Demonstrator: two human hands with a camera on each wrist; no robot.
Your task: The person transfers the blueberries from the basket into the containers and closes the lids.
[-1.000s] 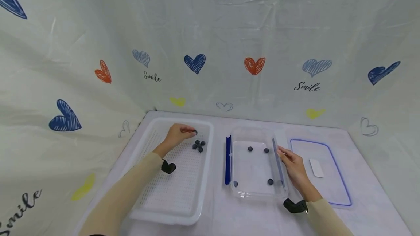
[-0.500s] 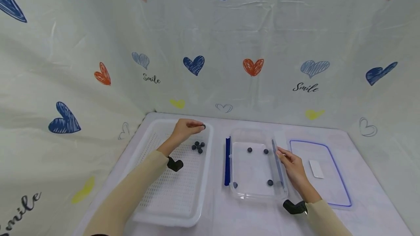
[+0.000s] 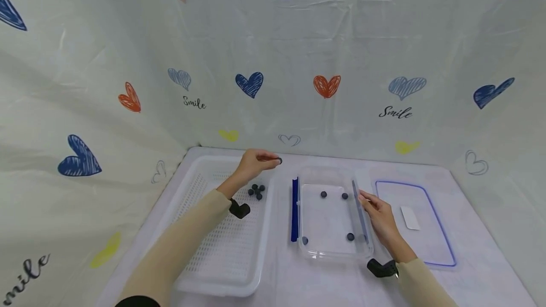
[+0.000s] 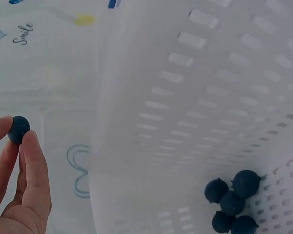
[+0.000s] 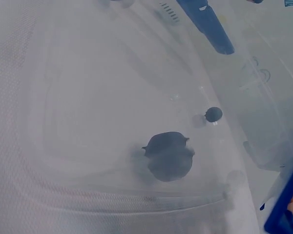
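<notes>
In the head view my left hand (image 3: 254, 164) pinches a blueberry (image 3: 280, 160) between thumb and fingertips, out past the right rim of a white perforated basket (image 3: 222, 255). The left wrist view shows that round, dark blueberry (image 4: 19, 129) plainly at the fingertips. Several more blueberries (image 4: 232, 202) lie clustered in the basket. A clear plastic container (image 3: 326, 221) with several spread-out blueberries, one of them a blueberry (image 3: 350, 237) at its near right, stands to the right. My right hand (image 3: 384, 224) holds the raised flap (image 3: 360, 210) on the container's right side. Mostly hidden in the right wrist view are that hand's fingers.
A blue flap (image 3: 295, 210) stands out along the container's left side. Farther right lies a clear lid (image 3: 426, 243) with a blue edge and a white label (image 3: 410, 218). Behind the table (image 3: 298, 283) hangs a pale curtain (image 3: 358, 32) printed with hearts.
My left hand has moved right with the pinched blueberry, from over the basket to beyond its right rim. The right hand and the container keep their places.
</notes>
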